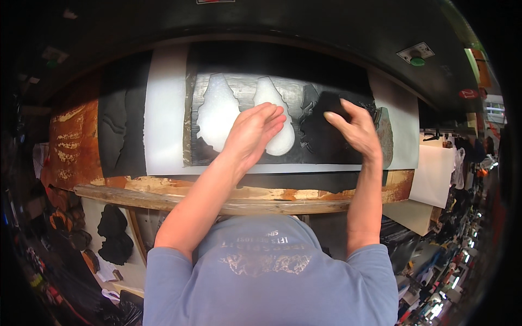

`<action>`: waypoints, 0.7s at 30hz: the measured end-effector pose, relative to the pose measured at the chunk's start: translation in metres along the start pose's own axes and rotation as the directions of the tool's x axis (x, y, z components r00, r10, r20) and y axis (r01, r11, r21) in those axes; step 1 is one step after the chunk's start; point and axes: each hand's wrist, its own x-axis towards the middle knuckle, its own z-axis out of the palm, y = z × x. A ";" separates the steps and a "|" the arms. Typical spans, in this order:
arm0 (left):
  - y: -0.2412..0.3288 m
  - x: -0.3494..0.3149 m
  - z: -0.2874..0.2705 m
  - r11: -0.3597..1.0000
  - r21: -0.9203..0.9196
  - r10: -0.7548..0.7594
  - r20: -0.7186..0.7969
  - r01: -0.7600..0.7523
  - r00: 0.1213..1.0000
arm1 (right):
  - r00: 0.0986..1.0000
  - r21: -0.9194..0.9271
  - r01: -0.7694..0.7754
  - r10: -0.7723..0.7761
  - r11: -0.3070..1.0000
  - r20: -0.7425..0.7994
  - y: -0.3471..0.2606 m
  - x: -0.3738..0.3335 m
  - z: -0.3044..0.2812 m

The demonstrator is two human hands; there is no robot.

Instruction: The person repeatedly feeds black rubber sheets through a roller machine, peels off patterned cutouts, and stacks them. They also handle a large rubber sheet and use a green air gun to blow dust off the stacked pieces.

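Observation:
Over the work board, my left hand [258, 129] is held with its fingers stretched out together and nothing in them. It hovers in front of a white rounded shape [280, 142] with a narrow top, partly covering it. A second, similar white shape [216, 111] lies to its left on the dark sheet [247, 87]. Farther right, my right hand [359, 129] has its thumb and fingers at the right side of a black cut-out piece [326, 130] and appears to grip it. Its outline blends into the dark material behind, and some fingers are hidden.
A dark machine beam [272, 27] with a green button [417, 62] spans the far side. A worn wooden bar [217, 203] runs along the near edge. Dark sheets [117, 119] lie at the left, a grey-green piece [385, 138] at the right. Black cut pieces [115, 239] rest lower left.

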 end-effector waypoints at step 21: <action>-0.048 0.083 0.028 0.993 -0.029 0.122 0.170 -0.118 0.978 | 0.929 -0.001 0.192 -0.182 0.981 -0.323 0.053 0.015 0.033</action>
